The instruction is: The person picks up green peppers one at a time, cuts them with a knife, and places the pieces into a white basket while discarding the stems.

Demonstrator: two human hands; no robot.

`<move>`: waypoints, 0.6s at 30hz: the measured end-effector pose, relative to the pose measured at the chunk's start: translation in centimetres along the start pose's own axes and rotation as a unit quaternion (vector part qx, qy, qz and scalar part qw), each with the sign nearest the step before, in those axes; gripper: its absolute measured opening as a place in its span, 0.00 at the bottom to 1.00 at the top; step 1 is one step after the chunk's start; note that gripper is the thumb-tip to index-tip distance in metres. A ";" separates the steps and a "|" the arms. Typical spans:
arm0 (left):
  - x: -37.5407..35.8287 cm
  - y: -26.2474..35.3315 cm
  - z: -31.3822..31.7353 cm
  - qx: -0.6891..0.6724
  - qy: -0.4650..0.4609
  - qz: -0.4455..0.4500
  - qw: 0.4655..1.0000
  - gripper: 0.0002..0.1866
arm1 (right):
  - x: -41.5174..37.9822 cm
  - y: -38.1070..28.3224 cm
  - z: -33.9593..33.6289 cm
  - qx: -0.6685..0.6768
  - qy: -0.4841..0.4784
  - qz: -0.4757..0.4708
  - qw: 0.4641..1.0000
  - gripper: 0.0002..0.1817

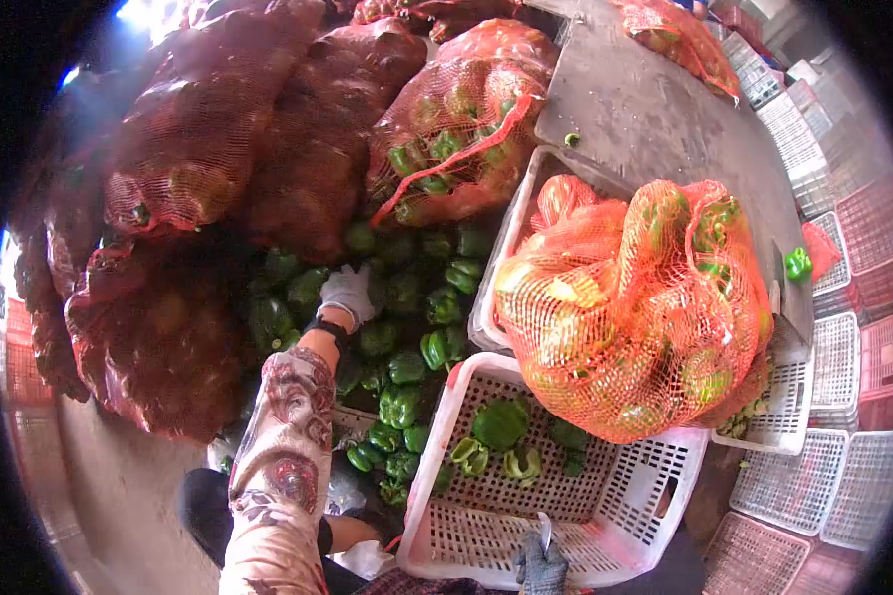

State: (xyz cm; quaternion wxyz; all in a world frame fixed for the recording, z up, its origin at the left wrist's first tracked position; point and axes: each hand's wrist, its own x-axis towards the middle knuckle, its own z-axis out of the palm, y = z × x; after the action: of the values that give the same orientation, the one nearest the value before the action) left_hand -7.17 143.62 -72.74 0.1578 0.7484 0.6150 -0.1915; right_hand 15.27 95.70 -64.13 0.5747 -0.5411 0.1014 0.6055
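My left hand (347, 295) in a white glove reaches into a heap of green bell peppers (403, 407). Its fingers look spread and lie against the peppers; nothing shows lifted in them. Low in the view, my right hand (541, 568), in a dark grey glove, is closed round a small knife (545, 530), blade pointing up, over the near wall of a white plastic crate (437, 456). Inside that crate lie a whole green pepper (501, 423) and cut pieces (522, 466).
Red mesh sacks (198, 129) are stacked at the left and back. An orange mesh sack (635, 307) of peppers bulges over the crate's far right side. Behind it stands a grey metal surface (655, 109). Stacked crates (794, 476) line the right.
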 end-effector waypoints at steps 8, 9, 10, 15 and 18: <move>-0.7 -3.9 6.7 -0.507 0.089 -0.051 0.856 0.33 | 1.1 0.9 -0.4 -0.253 0.163 -0.004 0.954 0.18; -3.3 -3.8 6.2 -0.642 0.085 -0.063 0.759 0.33 | 1.1 -0.2 1.5 -0.274 0.181 0.035 0.944 0.15; -6.0 -3.7 5.5 -0.758 0.087 -0.078 0.641 0.32 | -0.2 -1.5 3.4 -0.253 0.137 -0.006 0.958 0.24; -21.2 -0.7 -1.6 -0.721 0.047 0.079 0.687 0.35 | 1.7 -3.1 7.5 -0.126 -0.034 -0.122 0.984 0.32; -30.6 4.3 -3.2 -0.752 0.009 0.085 0.654 0.39 | 1.5 -4.2 11.6 -0.355 -0.214 -0.329 0.849 0.49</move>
State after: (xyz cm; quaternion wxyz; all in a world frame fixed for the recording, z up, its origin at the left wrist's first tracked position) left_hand -7.86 117.96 -55.25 0.6767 0.4247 0.4839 0.3571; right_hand 12.78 106.50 -58.62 0.5166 -0.5665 -0.4298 0.4770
